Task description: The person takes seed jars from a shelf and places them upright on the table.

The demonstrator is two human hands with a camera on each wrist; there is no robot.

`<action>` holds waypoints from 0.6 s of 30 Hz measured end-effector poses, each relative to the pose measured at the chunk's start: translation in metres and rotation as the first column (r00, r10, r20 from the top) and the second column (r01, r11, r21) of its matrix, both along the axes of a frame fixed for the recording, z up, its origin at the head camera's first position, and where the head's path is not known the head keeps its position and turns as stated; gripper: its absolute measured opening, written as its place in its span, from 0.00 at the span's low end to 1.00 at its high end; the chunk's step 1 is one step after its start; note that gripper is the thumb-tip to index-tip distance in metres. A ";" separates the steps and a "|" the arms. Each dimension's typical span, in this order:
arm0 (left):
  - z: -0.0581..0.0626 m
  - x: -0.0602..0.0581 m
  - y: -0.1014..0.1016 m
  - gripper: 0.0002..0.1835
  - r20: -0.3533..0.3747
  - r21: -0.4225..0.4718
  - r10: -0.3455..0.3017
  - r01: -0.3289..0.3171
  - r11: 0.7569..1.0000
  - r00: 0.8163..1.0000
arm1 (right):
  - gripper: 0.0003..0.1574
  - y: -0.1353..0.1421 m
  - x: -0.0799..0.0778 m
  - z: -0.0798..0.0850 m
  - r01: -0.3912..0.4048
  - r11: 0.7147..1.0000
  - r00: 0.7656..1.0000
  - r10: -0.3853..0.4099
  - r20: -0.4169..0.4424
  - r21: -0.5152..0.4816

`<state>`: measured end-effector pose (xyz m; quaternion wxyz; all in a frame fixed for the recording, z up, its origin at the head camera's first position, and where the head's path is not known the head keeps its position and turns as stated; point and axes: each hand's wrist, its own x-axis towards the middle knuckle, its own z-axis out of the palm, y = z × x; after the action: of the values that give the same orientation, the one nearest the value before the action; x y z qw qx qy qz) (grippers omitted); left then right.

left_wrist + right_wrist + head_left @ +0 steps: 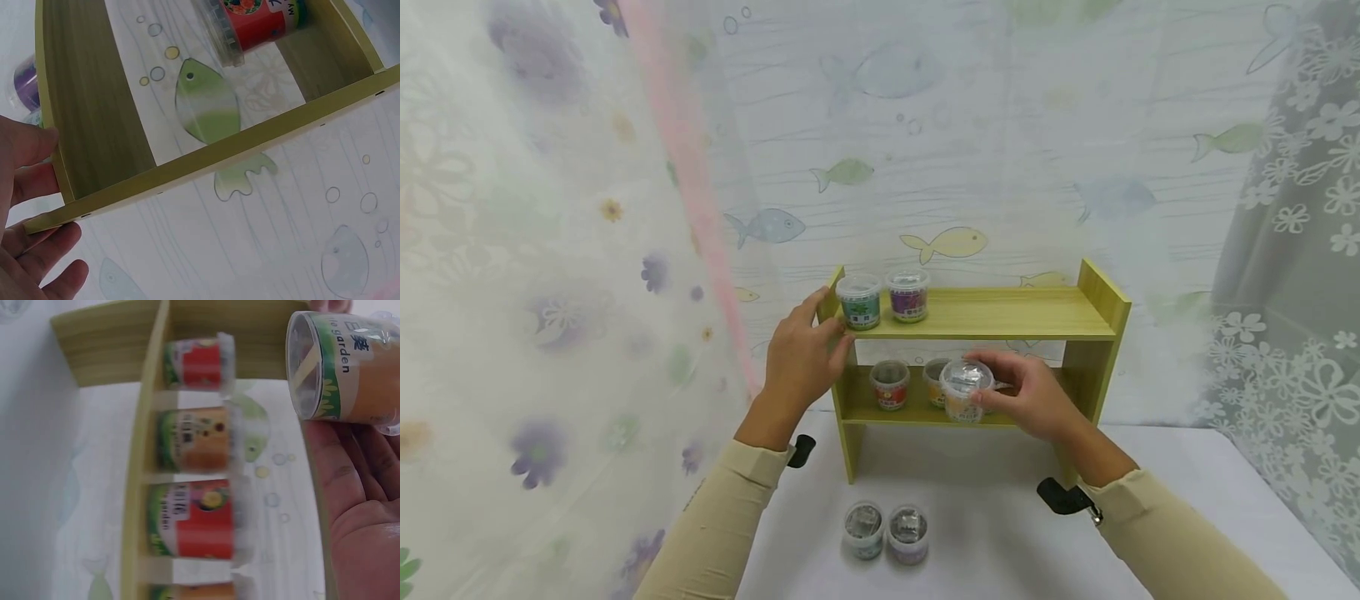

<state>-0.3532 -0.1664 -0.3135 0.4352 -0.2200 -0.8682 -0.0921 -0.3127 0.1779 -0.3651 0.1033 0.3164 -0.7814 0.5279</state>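
My left hand point(802, 354) grips the left end of a yellow-green wooden shelf point(1000, 312), with fingers round the side panel in the left wrist view. My right hand point(1037, 400) holds a clear plastic cup with an orange label point(964, 387) in front of the lower board. In the right wrist view this cup shows Chinese characters and the word "garden". Beside my left fingers, a green-labelled cup point(860, 302) and a purple-labelled cup point(908, 296) stand on the top board. Behind the held cup, red-labelled point(200, 519) and orange-labelled cups point(197, 439) line the lower board.
Two more lidded cups, one on the left point(863, 529) and one on the right point(907, 533), stand on the white tabletop point(985, 533) before the shelf. A fish-patterned curtain point(1000, 167) hangs behind, and a flowered curtain point(550, 292) on the left.
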 end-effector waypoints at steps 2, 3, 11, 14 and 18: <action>0.000 0.000 0.000 0.13 0.007 -0.002 0.003 -0.003 1.000 1.000 | 0.31 0.000 0.001 -0.005 -0.005 1.000 1.000 0.005 0.005 -0.006; 0.000 0.000 0.001 0.13 0.011 -0.001 0.005 -0.005 1.000 1.000 | 0.32 0.000 0.002 -0.008 -0.009 1.000 1.000 0.009 0.015 -0.010; 0.000 -0.001 0.000 0.13 -0.002 0.001 -0.003 0.003 1.000 1.000 | 0.31 -0.002 0.009 -0.037 -0.050 0.999 0.998 0.051 0.043 -0.022; 0.000 -0.002 0.000 0.13 -0.009 -0.006 -0.004 0.004 1.000 1.000 | 0.31 -0.003 0.013 -0.049 -0.047 0.998 0.995 0.051 0.085 -0.045; 0.000 -0.001 0.000 0.12 -0.011 -0.006 -0.002 0.002 1.000 1.000 | 0.31 -0.005 0.018 -0.063 -0.054 0.997 0.987 0.062 0.146 -0.058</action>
<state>-0.3542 -0.1667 -0.3139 0.4392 -0.2228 -0.8658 -0.0885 -0.2945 0.1728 -0.4282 0.0383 0.2963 -0.7626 0.5737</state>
